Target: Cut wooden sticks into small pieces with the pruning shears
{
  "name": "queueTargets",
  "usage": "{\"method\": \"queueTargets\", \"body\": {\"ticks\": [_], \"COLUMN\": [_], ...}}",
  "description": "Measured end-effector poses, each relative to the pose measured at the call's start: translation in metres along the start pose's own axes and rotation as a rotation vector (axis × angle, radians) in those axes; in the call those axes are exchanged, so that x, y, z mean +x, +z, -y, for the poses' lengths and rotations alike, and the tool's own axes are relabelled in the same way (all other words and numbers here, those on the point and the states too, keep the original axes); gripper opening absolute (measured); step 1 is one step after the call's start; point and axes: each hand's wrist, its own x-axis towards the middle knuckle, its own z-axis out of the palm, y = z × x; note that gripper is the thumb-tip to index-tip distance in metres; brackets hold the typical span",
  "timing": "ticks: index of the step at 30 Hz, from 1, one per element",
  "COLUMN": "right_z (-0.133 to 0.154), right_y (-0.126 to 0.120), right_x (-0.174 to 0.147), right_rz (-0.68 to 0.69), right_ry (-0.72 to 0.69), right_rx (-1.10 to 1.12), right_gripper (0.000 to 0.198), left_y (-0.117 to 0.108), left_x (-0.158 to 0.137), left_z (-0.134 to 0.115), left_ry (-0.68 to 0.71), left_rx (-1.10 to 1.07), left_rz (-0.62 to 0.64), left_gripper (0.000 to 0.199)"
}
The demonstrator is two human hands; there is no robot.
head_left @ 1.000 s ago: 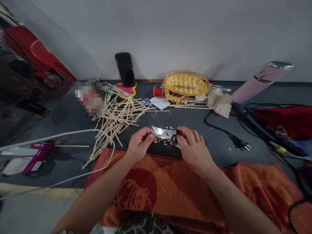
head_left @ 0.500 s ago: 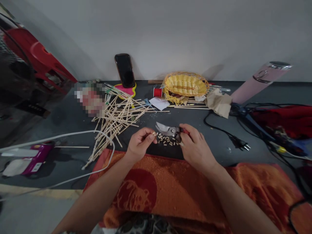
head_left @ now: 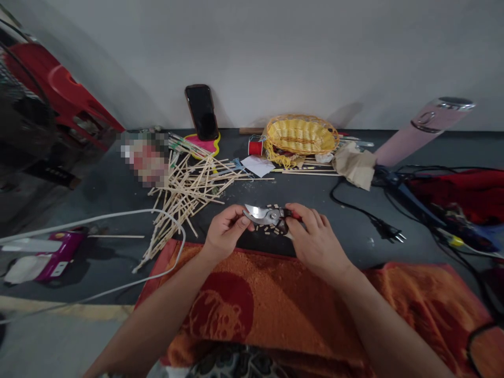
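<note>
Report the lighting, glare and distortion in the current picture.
Head view: lighting dim and grey; a bright glint on the pruning shears; a soft shadow on the wall right of the yellow basket. Head view, right side: the pink bottle leans outward, probably from wide-angle distortion. Head view, left: a pixelated patch beside the pile of sticks hides what is there.

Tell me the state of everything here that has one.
Silver-bladed, red-handled pruning shears, gripped in the right hand
Thin pale wooden sticks, loosely heaped
Short pale stick pieces, scattered
Black rectangular phone, propped up, screen dark
Black pronged power plug, unplugged
Pink cylindrical flask, silver lid on
Yellow oval woven basket, uncovered
Orange cloth towel, spread, rumpled at right
</note>
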Motion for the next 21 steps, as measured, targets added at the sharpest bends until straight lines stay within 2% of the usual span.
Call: {"method": "queueTargets", "body": {"ticks": [10, 15, 21], "right_z": [0.000, -0.001, -0.019], "right_y": [0.003, 0.004, 0.005], "right_x": [-0.002, -0.002, 0.000], "right_rz": [0.019, -0.004, 0.003], "right_ry": [-0.014, -0.037, 0.184], "right_rx": [-0.016, 0.060, -0.045], "right_gripper": [0.023, 0.027, 0.022], "left_y": [0.000, 0.000, 0.004], "left_x": [0.001, -0.001, -0.001], "left_z": [0.002, -0.001, -0.002], "left_ry": [0.022, -0.023, -0.066], "left_rx": [0.014, -0.007, -0.029], "left_rz": [-0.008, -0.011, -0.006], "left_gripper": [0.021, 0.023, 0.022]}}
